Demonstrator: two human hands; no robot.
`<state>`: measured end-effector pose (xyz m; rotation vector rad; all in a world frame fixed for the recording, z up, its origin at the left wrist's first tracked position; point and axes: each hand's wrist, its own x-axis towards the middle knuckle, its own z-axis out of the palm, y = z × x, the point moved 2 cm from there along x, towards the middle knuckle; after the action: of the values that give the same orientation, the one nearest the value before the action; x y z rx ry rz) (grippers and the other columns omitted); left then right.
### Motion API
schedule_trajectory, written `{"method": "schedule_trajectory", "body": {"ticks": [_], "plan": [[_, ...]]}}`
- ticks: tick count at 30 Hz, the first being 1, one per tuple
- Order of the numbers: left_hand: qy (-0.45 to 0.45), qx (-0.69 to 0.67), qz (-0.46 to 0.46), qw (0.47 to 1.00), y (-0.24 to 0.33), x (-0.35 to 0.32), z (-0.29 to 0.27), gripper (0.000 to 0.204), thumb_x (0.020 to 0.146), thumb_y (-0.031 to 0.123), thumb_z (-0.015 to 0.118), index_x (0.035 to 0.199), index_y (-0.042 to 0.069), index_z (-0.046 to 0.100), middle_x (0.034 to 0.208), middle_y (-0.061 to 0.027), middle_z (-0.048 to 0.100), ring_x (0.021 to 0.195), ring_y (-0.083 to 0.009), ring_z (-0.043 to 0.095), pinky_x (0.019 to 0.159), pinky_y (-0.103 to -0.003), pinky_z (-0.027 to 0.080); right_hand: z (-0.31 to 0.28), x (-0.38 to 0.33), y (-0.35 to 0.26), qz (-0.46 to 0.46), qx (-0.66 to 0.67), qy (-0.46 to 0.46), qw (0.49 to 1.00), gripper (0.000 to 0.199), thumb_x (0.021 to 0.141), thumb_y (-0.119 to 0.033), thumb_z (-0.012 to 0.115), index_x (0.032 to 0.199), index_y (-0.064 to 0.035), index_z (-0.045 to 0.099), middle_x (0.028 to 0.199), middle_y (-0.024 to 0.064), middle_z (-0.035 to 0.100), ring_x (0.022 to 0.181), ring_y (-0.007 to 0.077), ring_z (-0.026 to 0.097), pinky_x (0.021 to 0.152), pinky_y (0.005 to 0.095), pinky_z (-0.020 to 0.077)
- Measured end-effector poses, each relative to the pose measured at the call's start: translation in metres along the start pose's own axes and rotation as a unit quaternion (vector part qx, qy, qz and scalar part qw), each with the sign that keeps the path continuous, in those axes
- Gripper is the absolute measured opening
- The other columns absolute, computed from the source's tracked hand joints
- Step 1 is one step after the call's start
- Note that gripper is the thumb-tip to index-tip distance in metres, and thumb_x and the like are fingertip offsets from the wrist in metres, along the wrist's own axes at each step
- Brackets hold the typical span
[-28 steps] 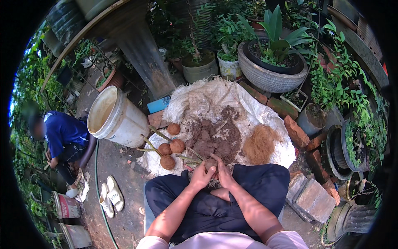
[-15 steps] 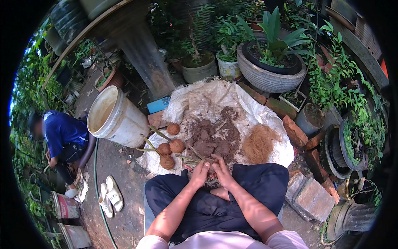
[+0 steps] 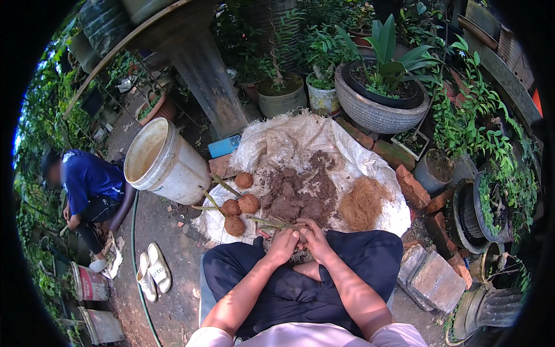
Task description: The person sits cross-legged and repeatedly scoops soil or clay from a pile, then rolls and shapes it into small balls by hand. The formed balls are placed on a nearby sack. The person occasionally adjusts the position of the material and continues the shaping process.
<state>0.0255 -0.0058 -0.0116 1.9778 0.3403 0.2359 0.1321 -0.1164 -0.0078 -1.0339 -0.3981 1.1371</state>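
Close in front of my lap, my left hand point(image 3: 282, 245) and my right hand point(image 3: 316, 242) meet with fingers curled around the end of a green-brown plant stem point(image 3: 276, 223). The stem sticks out to the left over the sheet's near edge; its held end is mostly hidden by my fingers, with what looks like mud around it. Just beyond lies a heap of wet brown mud point(image 3: 292, 202) on a white woven sack point(image 3: 272, 141). Left of the heap sit several round brown fibre-covered balls point(image 3: 249, 203), some with green stems. A tuft of loose coconut fibre point(image 3: 364, 202) lies to the right.
A white bucket point(image 3: 182, 170) leans beyond the balls, with a blue phone point(image 3: 224, 147) beside it. Bricks point(image 3: 412, 186) and potted plants point(image 3: 378, 110) border the far and right sides. Slippers point(image 3: 157, 269) and a hose point(image 3: 134, 248) lie left; another person point(image 3: 92, 185) sits farther off.
The held stem has swung lower and now points more to the left. My hands have shifted slightly, with the right fingers bent over the stem's end.
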Motion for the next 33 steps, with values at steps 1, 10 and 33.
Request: {"method": "schedule_trajectory", "body": {"ticks": [1,10,33], "plan": [[0.002,-0.016,-0.017,1.0,0.0,0.0,0.002,0.041,0.109,0.027,0.032,0.119,-0.005,0.056,0.089,-0.0088,0.061,0.079,-0.0175,0.058,0.074,-0.033,0.048,0.0,0.001,0.002,-0.003,0.001,0.002,1.0,0.038,0.105,-0.023,0.048,0.139,-0.0085,0.045,0.114,0.0055,0.059,0.077,0.0116,0.057,0.062,0.0266,0.0501],[0.078,-0.024,-0.065,0.995,0.003,0.004,0.004,0.042,0.108,0.031,0.037,0.127,-0.002,0.055,0.085,-0.0083,0.061,0.078,-0.0177,0.059,0.075,-0.033,0.049,-0.001,0.002,0.006,0.008,-0.084,0.007,0.996,0.056,0.106,-0.048,0.037,0.151,-0.0139,0.033,0.127,0.0072,0.056,0.079,0.0149,0.062,0.06,0.0263,0.0513],[0.178,-0.28,-0.154,0.931,-0.006,0.005,-0.001,0.06,0.11,0.044,0.019,0.133,0.002,0.055,0.134,-0.013,0.058,0.121,-0.0248,0.055,0.105,-0.036,0.041,-0.011,-0.017,-0.007,-0.042,-0.063,0.099,0.992,0.031,0.101,-0.016,0.057,0.127,-0.0029,0.049,0.113,0.0129,0.065,0.086,0.0203,0.068,0.069,0.0318,0.0588]]}}
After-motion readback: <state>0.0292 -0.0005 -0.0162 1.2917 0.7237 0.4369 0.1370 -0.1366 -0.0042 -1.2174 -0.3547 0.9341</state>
